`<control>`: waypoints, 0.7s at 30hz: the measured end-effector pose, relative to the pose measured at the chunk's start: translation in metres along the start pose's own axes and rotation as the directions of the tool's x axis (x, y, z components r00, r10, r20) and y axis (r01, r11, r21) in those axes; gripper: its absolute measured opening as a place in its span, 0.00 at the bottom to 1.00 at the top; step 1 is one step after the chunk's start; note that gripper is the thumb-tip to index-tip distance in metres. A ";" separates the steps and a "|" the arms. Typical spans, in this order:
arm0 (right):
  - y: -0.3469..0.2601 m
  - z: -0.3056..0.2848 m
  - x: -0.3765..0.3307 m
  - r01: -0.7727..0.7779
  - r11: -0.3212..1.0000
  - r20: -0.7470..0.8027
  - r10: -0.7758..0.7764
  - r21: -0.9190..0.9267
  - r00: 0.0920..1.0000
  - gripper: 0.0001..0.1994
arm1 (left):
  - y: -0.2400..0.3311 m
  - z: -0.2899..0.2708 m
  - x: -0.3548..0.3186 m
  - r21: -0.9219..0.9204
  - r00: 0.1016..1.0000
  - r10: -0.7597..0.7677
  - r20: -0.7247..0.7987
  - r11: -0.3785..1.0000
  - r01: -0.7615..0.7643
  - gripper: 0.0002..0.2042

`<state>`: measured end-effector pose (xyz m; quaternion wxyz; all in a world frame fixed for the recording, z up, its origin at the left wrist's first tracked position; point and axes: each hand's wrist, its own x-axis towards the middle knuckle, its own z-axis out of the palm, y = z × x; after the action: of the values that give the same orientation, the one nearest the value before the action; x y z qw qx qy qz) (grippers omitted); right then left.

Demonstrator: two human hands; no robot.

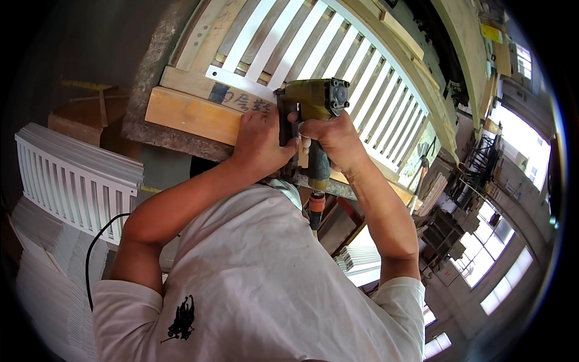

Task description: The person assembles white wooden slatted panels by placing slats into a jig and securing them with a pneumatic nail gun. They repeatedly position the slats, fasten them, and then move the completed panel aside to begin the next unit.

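Left of the pneumatic nailer (313, 96), the stacked slatted panels (78, 166) look finished. My left grip (260, 140) sits at its left flank; whether it holds anything, I can't tell. My right grip (338, 140) wraps its handle. Beyond the nailer lies a white slatted panel (300, 45), slats placed, fastening unclear; the nailer's nose is hidden.

slatted panel (300, 43) cut off above, nail gun (310, 99) part-hidden by right hand (339, 142)

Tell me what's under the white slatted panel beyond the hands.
Through gaps in the white slatted panel, brownish wood shows. What lies directly beneath its solid parts is covered; the green tool and right hand also hide part of its near edge.
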<state>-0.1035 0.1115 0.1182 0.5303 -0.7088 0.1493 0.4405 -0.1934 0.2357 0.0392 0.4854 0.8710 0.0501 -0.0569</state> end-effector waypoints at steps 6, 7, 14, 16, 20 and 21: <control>-0.001 0.002 0.002 -0.009 0.999 0.002 0.009 -0.050 1.000 0.11 | 0.000 -0.003 -0.001 -0.037 1.000 -0.009 -0.008 0.999 0.009 0.26; -0.001 0.003 0.002 -0.023 0.999 -0.001 0.023 -0.045 1.000 0.11 | 0.000 -0.003 -0.001 -0.043 1.000 -0.008 -0.012 0.999 0.008 0.26; -0.002 0.003 0.003 -0.024 0.999 0.008 0.024 -0.033 1.000 0.06 | -0.001 -0.002 -0.001 -0.062 0.999 -0.030 -0.026 0.998 0.028 0.25; -0.004 0.006 0.002 -0.022 0.999 -0.003 0.022 -0.047 1.000 0.07 | -0.002 -0.003 -0.001 -0.069 0.999 -0.026 -0.033 0.997 0.023 0.26; -0.010 0.009 0.004 -0.041 0.997 0.011 0.042 -0.066 0.999 0.08 | -0.003 -0.006 -0.001 -0.062 0.998 -0.054 -0.025 0.997 0.052 0.26; -0.011 0.010 0.005 -0.027 0.997 0.032 0.029 -0.076 0.999 0.09 | -0.003 -0.006 -0.002 -0.055 0.998 -0.059 -0.032 0.997 0.057 0.27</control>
<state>-0.0977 0.1265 0.1205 0.4992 -0.7189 0.1336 0.4648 -0.1956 0.2426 0.0405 0.5060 0.8566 0.0850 -0.0550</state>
